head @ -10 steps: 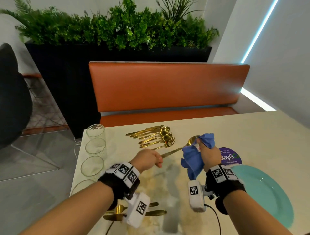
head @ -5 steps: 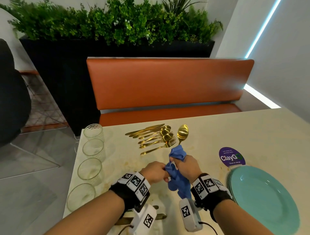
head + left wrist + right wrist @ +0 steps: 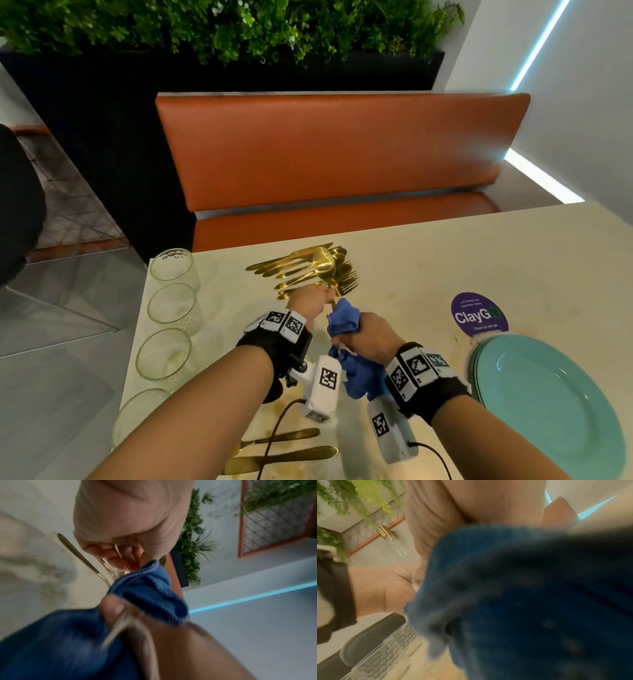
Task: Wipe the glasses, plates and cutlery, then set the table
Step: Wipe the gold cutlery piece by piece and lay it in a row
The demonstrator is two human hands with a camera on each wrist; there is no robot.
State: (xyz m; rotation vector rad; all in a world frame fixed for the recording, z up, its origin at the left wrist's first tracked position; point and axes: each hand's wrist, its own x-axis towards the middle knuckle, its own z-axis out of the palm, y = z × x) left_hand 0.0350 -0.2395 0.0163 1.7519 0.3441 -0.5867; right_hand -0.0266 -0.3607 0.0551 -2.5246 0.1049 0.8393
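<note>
I hold a gold spoon (image 3: 323, 265) upright over the table, bowl at the top. My left hand (image 3: 310, 301) grips its stem just below the bowl; in the left wrist view my left hand (image 3: 118, 555) has its fingers curled round the stem. My right hand (image 3: 366, 337) grips a blue cloth (image 3: 344, 318) wrapped round the lower handle. That blue cloth (image 3: 147, 588) (image 3: 522, 601) fills both wrist views. Behind the spoon lies the pile of gold cutlery (image 3: 294, 270).
A row of clear glasses (image 3: 171, 305) lines the table's left edge. Stacked teal plates (image 3: 555, 404) sit at the right, beside a purple sticker (image 3: 478, 315). Two gold knives (image 3: 284, 452) lie at the near edge. An orange bench (image 3: 335, 150) stands beyond the table.
The spoon went from lying level with the cloth on its bowl to standing upright. My left hand shifted up to just under the bowl, and the cloth slid down the handle.
</note>
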